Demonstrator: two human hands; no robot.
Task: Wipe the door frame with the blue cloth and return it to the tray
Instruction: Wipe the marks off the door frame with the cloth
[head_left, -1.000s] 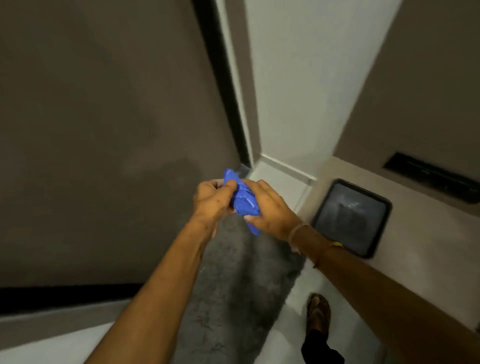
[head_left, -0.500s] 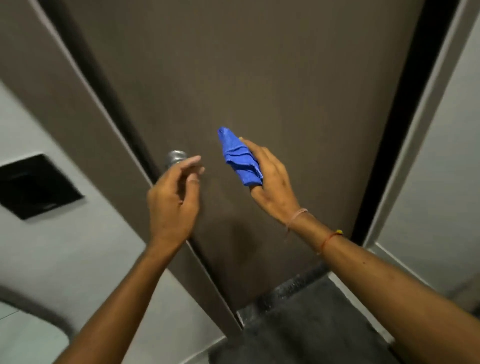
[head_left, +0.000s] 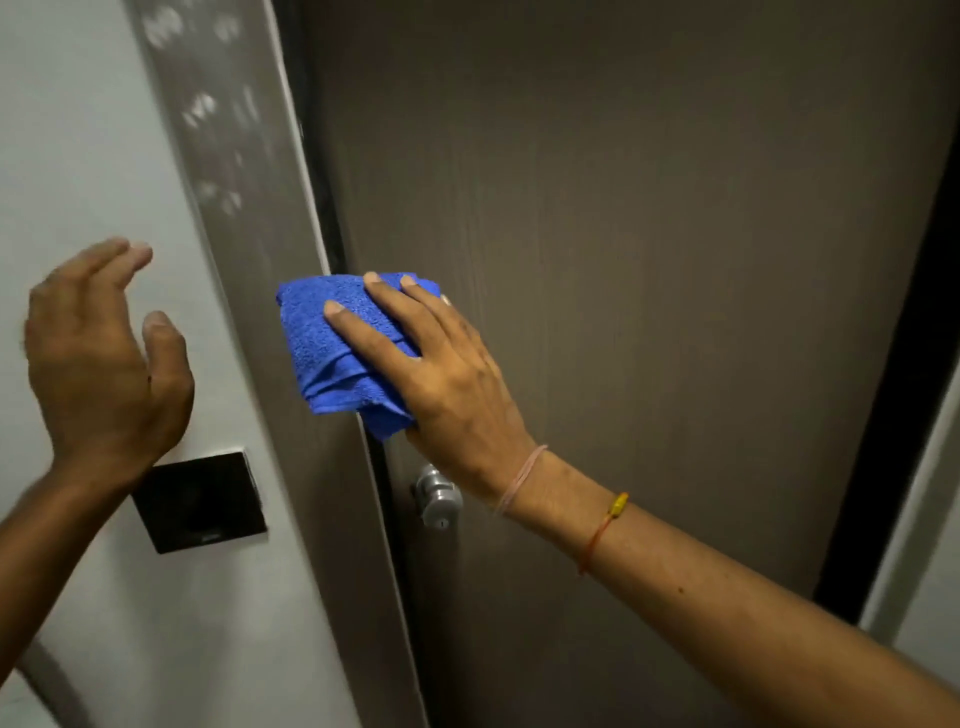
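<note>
My right hand (head_left: 441, 374) presses a folded blue cloth (head_left: 322, 353) flat against the left door frame (head_left: 249, 218), a grey-brown strip beside the dark brown door (head_left: 649, 260). The cloth lies across the frame's inner edge, above the door knob. My left hand (head_left: 98, 364) hovers in front of the white wall to the left, fingers spread, holding nothing. Pale smudges mark the frame higher up. The tray is out of view.
A round metal door knob (head_left: 436, 496) sits just below my right wrist. A black square switch plate (head_left: 200, 501) is on the white wall (head_left: 78, 130) under my left hand. The right door frame (head_left: 893, 467) runs dark down the right edge.
My view has risen from the floor and tray to the door. My left hand let go of the cloth and moved left; my right hand carried it up and pressed it onto the left frame.
</note>
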